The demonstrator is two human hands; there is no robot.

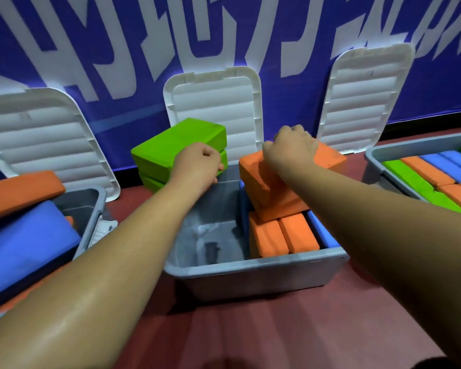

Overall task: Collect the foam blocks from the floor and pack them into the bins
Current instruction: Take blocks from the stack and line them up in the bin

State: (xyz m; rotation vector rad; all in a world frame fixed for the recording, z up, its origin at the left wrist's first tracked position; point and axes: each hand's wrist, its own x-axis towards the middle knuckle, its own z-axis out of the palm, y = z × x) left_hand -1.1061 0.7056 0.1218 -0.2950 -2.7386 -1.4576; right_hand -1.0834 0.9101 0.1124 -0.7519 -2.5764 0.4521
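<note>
Three grey plastic bins on a reddish floor [250, 339], three ribbed white lids propped upright against a blue banner [133, 49] with white lettering. Middle bin [250, 275] at 6 o'clock of centre — left half bare down to its scuffed grey bottom, plenty of room there; right half packed with two orange blocks [282, 235] on edge and a blue block [322, 230] beside them against the right wall. Left hand [197, 163] curled around the near corner of a stack of green blocks [176, 145] at 11 o'clock, three layers visible, standing at the bin's far left rim just in front of the middle lid [213, 102]. Right hand [290, 147] clamped over the top of a large orange block [277, 182] at 1 o'clock, tilted, its lower end touching the packed orange ones. Left bin [93, 209] at 9 o'clock heaped above its rim with a blue slab [24, 246] and an orange slab [19, 190]; left lid [43, 139] behind. Right bin [378, 155] at 3 o'clock filled level with green, orange and blue blocks in rows; right lid [367, 97] behind. Foam matte, corners rounded, all rectangular.
</note>
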